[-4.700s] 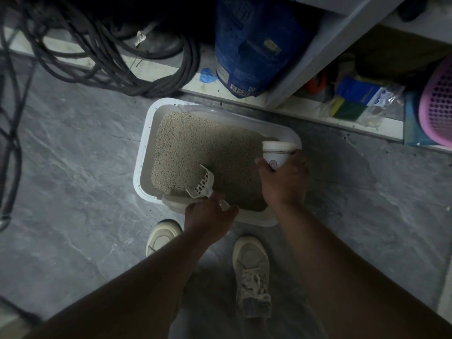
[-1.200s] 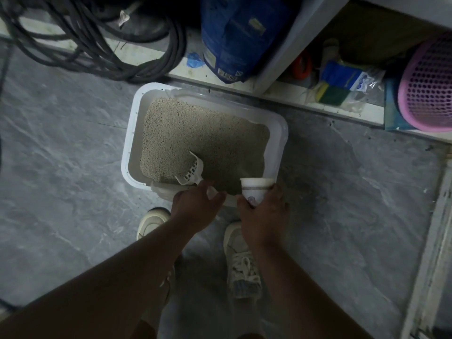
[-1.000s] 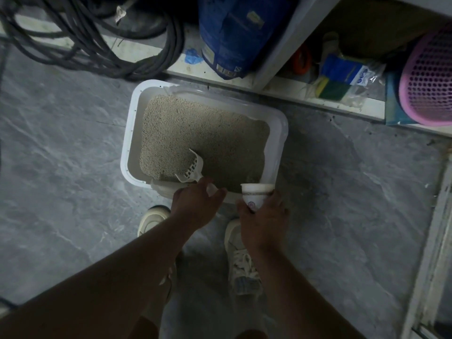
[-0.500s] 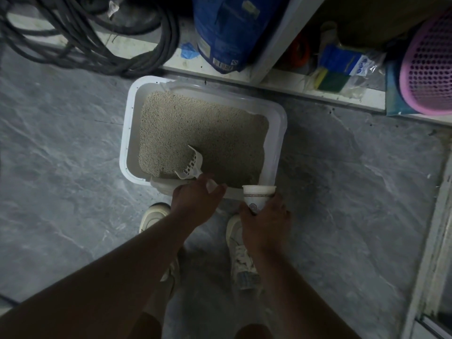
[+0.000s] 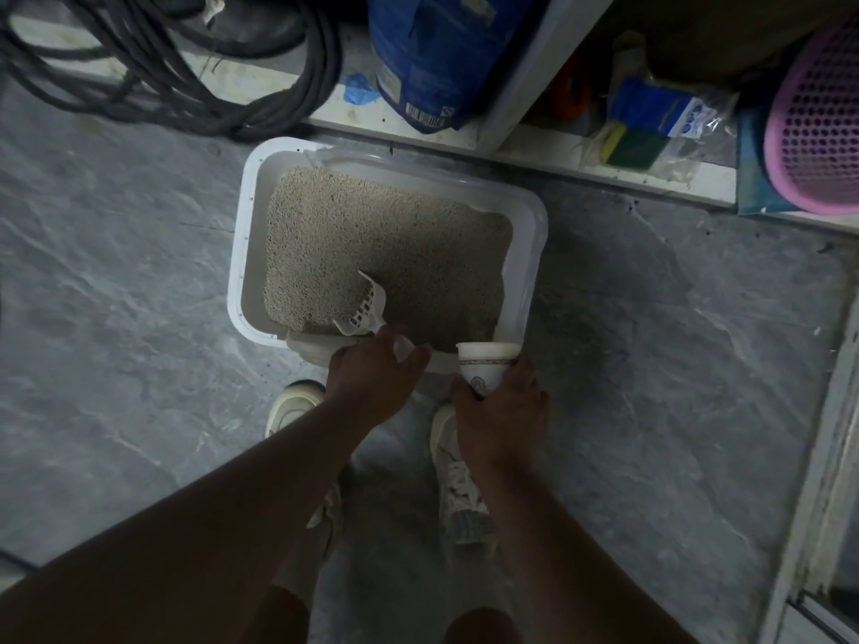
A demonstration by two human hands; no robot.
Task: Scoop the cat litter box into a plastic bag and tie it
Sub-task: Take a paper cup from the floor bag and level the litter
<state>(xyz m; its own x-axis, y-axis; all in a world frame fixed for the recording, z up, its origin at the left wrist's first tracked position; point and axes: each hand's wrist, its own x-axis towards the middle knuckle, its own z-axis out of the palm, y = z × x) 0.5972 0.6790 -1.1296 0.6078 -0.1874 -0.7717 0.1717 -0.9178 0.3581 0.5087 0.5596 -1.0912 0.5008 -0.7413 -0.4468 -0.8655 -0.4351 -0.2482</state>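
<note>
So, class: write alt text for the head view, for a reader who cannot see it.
Seen from above, a left hand holds a scoop in a litter box; the right hand holds a paper cup at its near rim.

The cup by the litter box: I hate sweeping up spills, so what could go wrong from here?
The cup has a small mouth, held by the right hand right at the litter box rim, so litter from the wider scoop in the left hand may miss it and land on the floor or shoes.
</note>
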